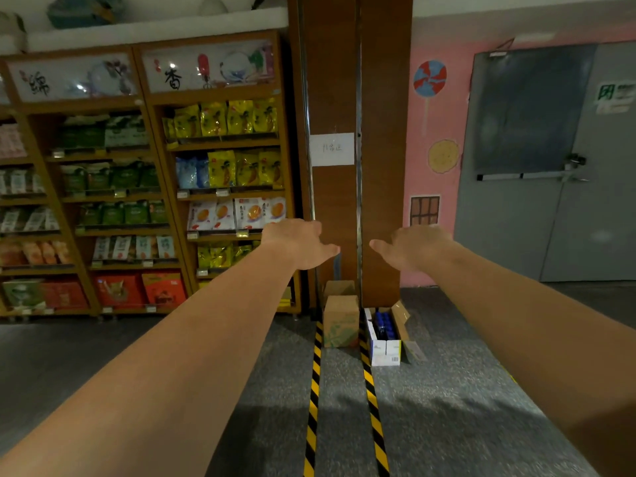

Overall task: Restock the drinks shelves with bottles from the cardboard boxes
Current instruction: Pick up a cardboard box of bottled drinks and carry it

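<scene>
Both bare arms reach straight ahead above the grey speckled floor (pixel 447 390). The left hand (pixel 298 243) and right hand (pixel 417 245) show their backs, with the thumbs stretched towards each other and the fingers loosely spread and dipping away. Neither holds anything.

The task's things stand on the floor at the foot of the brown wooden column (pixel 344 208). An open white cardboard box (pixel 385 352) sits right of it, its flaps folded outward and its long axis running from the viewer towards the column. Dark bottles with blue caps (pixel 382 324) stand upright inside, caps up. The near end of the box carries a barcode (pixel 394 359); its other print is too small to read. Just left stands a closed brown cardboard box with green print (pixel 340 321), and a second plain brown box (pixel 339 288) is behind it against the column. Two yellow-and-black hazard tape strips (pixel 315 390) run along the floor towards them.

A white paper sheet (pixel 332 149) on the column bears faint handwriting that is not legible. The wooden snack shelves (pixel 227 191) on the left hold yellow, green and red packets. Their header panels show the brushed characters 綿 (pixel 39 85) and 香 (pixel 172 79). A green-lettered sign (pixel 616 94) on the grey door (pixel 516 218) is blurred.
</scene>
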Demonstrator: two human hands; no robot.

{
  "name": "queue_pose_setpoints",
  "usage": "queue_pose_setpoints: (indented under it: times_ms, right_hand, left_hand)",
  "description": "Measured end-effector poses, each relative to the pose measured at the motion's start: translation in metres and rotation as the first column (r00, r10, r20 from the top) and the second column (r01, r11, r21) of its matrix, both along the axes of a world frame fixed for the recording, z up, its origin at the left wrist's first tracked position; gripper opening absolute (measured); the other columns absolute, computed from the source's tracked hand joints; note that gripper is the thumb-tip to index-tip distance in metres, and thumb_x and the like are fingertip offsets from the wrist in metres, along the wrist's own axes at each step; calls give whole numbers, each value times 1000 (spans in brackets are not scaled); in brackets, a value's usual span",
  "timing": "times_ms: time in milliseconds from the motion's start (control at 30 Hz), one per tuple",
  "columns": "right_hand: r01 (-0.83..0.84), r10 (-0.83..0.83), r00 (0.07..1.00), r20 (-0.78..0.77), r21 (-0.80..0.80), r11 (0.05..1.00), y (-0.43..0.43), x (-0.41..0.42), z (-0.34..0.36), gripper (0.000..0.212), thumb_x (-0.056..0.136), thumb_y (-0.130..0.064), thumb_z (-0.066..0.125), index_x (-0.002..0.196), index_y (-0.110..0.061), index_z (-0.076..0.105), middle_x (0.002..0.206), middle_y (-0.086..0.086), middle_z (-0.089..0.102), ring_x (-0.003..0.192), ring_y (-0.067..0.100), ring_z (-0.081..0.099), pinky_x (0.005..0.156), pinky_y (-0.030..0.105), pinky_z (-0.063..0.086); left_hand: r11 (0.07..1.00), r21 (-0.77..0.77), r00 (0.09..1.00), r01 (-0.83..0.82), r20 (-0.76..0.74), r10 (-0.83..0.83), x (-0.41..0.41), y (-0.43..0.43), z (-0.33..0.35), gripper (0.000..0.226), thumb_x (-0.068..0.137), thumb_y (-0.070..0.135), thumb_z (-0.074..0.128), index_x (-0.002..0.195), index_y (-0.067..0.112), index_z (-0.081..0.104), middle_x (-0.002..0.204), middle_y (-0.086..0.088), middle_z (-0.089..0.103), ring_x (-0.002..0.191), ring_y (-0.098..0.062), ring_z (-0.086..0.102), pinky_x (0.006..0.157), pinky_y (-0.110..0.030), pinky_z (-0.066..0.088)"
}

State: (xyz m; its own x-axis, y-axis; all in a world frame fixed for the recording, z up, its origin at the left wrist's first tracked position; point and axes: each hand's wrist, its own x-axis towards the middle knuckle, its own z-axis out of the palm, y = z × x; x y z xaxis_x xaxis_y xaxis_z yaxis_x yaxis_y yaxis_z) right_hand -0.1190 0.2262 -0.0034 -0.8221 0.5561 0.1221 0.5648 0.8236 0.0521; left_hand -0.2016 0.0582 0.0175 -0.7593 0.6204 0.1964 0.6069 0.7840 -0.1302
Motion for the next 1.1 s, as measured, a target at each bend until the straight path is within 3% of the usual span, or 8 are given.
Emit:
queue_pose_setpoints:
  times_ms: [300,600,733,833,1100]
  right_hand:
    - [72,-71,996,48,-22,997,58,-83,-14,75,93,-67,14,141,-16,44,140,13,48,125,32,47,100,43,38]
    - [47,-47,998,48,4,999,174,-178,-28,73,93,-67,15,130,-16,53,134,8,53,123,28,51,106,44,34]
    - [61,-61,995,83,-3,998,233,-216,-24,74,94,-66,15,134,-14,50,135,9,52,124,29,49,106,44,33]
    - [29,-28,999,16,-23,999,272,-243,-25,75,92,-68,18,140,-18,45,139,9,50,126,31,48,105,47,33]
    - [-20,27,993,112,-64,998,332,-315,-36,68,96,-63,17,138,-18,45,135,6,53,122,28,50,106,47,32]
  left_hand:
    - [997,-44,997,55,49,-53,-100,67,-26,65,91,66,34,138,23,40,138,-7,48,123,-28,46,90,-39,41]
    - [998,-57,999,30,39,-27,-189,185,-39,64,91,65,35,138,23,40,138,-7,48,123,-28,46,85,-36,40]
    - [999,-50,998,13,56,-10,-222,245,-34,63,92,64,36,139,22,40,137,-7,49,122,-28,47,79,-34,38]
    - [999,-30,998,17,55,-15,-248,283,-39,63,91,64,36,138,23,42,135,-6,50,121,-27,48,82,-35,40]
    - [997,-68,997,-33,65,38,-317,344,-57,62,91,64,38,136,23,43,132,-5,52,119,-25,49,86,-36,42]
